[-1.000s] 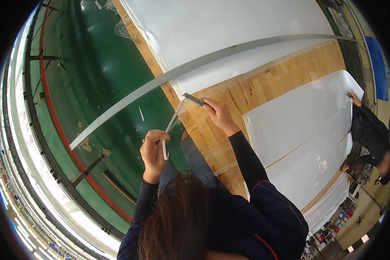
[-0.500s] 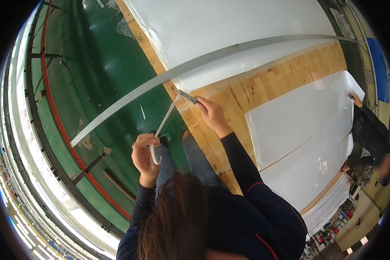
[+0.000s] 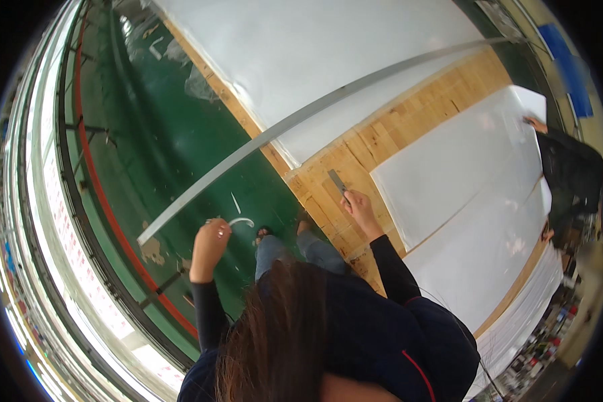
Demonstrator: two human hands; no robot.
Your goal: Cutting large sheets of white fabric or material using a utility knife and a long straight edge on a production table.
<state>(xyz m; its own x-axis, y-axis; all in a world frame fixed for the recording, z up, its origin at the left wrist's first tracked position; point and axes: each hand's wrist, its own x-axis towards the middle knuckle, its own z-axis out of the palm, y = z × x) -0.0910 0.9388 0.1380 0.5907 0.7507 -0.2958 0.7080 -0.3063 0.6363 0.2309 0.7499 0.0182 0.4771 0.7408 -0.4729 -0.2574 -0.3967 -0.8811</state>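
**A:** Who holds what at the wooden table (image 3: 319, 175)?

**B:** A worker in a dark top with red piping grips a grey hand tool (image 3: 336, 179) in the right hand (image 3: 360, 208), fingers closed around its handle, its flat end pointing away above bare wood.

**A:** And the left hand (image 3: 211, 237)?

**B:** Held out above the green floor (image 3: 187, 151), well apart from the right, its fingers folded on a white strip (image 3: 243, 220). The free end curls out to the right, off to the left of the table.

**A:** What covers the tabletop?

**B:** A large white sheet (image 3: 342, 57) at the far end, crossed by a long metal bar (image 3: 300, 119) that juts past the table's left edge. More white sheets (image 3: 452, 164) lie to the right, where a co-worker (image 3: 569, 174) in black stands at their edge.

**A:** Underfoot?

**B:** A thin white sliver (image 3: 235, 203) and crumpled clear plastic (image 3: 199, 86) on the floor.
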